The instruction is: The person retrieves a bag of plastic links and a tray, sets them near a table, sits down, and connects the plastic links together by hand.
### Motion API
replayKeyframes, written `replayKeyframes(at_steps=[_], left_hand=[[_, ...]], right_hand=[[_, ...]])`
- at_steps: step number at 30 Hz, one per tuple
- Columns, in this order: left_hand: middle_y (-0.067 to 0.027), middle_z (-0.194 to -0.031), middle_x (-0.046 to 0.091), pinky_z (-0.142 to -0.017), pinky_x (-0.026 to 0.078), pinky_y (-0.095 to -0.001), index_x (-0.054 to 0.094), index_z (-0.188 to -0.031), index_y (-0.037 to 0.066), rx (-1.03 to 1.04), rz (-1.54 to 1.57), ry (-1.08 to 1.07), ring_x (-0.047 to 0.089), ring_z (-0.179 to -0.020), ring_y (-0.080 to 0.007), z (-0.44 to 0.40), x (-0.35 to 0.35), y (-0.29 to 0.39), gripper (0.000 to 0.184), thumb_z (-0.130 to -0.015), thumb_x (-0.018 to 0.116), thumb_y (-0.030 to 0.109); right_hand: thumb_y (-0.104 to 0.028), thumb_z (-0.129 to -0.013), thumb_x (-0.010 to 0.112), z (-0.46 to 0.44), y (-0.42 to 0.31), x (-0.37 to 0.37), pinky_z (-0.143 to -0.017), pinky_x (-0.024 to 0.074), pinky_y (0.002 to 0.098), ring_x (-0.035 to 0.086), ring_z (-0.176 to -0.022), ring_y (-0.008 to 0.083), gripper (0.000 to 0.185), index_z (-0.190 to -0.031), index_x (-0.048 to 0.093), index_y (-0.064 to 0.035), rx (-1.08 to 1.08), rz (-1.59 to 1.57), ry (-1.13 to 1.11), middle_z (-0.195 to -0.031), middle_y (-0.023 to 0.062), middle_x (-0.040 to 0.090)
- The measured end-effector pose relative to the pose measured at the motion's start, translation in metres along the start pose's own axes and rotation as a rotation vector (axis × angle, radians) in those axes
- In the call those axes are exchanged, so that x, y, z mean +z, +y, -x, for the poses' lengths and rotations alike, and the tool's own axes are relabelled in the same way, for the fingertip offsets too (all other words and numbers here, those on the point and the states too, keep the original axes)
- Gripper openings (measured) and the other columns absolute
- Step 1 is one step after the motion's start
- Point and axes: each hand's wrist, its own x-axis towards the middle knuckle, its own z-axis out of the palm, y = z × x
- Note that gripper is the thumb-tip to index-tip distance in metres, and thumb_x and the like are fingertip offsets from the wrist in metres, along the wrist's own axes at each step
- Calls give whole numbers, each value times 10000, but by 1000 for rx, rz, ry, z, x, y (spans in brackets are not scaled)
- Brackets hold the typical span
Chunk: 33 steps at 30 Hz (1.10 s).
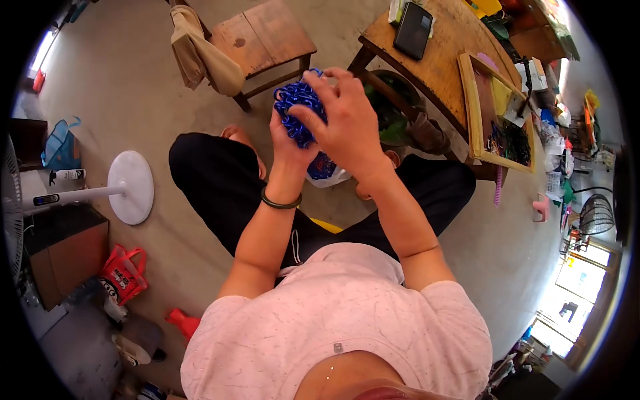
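Note:
A tangled clump of shiny blue looped pieces [297, 107], perhaps links or small clips, is held up in front of me between both hands. My left hand [288, 143] cups the clump from below and the near side; most of its fingers are hidden behind it. From the right, my right hand [350, 110] curls over the clump, its thumb and fingertips against the blue loops. Below the hands, between my legs, a whitish plastic bag [339, 177] on the floor shows more blue pieces inside. Part of this bag is hidden by my right wrist.
Ahead stands a wooden stool [280, 37] with tan cloth [200, 53] beside it. At the right, a wooden table [457, 40] carries a black phone [413, 31] and a wooden-framed tray [475, 110]. A white fan base [131, 188] and red bag [125, 273] are at left.

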Motion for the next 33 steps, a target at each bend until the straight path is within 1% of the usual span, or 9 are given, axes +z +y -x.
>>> replayKeyframes(at_steps=[1,6,8,10,13,19,22,26,33], left_hand=[[-117,-1333,510,-969,444,-446,489,-1305,77,23,-28,73,511,-1201,-286,-1,-10,7,539,-946,366,461],[-130,-1383,457,-906,456,-448,428,-1354,74,-5,72,-136,468,-1245,-285,2,-8,48,572,-926,423,453],[-138,-1415,428,-934,425,-458,395,-1382,54,4,38,-176,453,-1267,-285,6,1,75,567,-920,444,379],[-139,-1411,425,-929,439,-462,390,-1387,67,10,-24,-173,455,-1262,-292,4,15,102,577,-924,459,405],[-136,-1395,436,-911,467,-439,371,-1396,70,32,-134,-126,467,-1243,-282,2,33,136,644,-908,506,468],[-112,-1475,348,-997,380,-506,343,-1426,98,36,-40,-221,397,-1317,-271,-18,27,164,565,-945,460,369],[-121,-1465,364,-990,388,-506,357,-1418,94,81,-83,-196,414,-1305,-272,-16,21,166,554,-946,458,368],[-132,-1443,394,-983,397,-500,391,-1397,84,116,-88,-164,432,-1292,-274,-16,24,166,535,-945,457,365],[-149,-1394,440,-938,439,-479,422,-1353,54,102,-125,-179,449,-1274,-281,-16,22,174,529,-931,477,368]], right_hand=[[-305,-847,649,-8,0,-2,-770,457,346,546,-951,279,409,-1175,597,-65,52,-106,33,-1133,137,538],[-288,-897,622,-43,61,55,-661,460,265,578,-774,144,327,-1076,618,-14,298,-603,172,-994,57,586],[-307,-887,622,-48,112,115,-730,500,296,627,-831,193,366,-1065,627,13,583,-728,-56,-986,94,635],[-388,-883,624,-54,161,184,-752,506,309,613,-906,223,484,-1162,580,5,1007,-875,-408,-1107,109,600],[-451,-880,618,-65,182,249,-809,508,361,581,-1011,248,616,-1282,452,-15,1277,-1122,-330,-1224,159,520],[-439,-914,573,-102,191,320,-974,427,441,472,-1181,340,638,-1353,370,-24,1285,-1400,-159,-1339,202,432],[-377,-945,543,-113,191,340,-979,424,457,476,-1177,337,538,-1332,398,-31,1307,-1669,111,-1332,173,447],[-296,-952,549,-101,179,354,-965,424,471,491,-1165,313,430,-1282,451,-39,1292,-1736,154,-1284,134,502],[-234,-927,598,23,101,344,-919,439,449,525,-1093,266,359,-1234,495,-80,1322,-1956,125,-1208,92,545]])
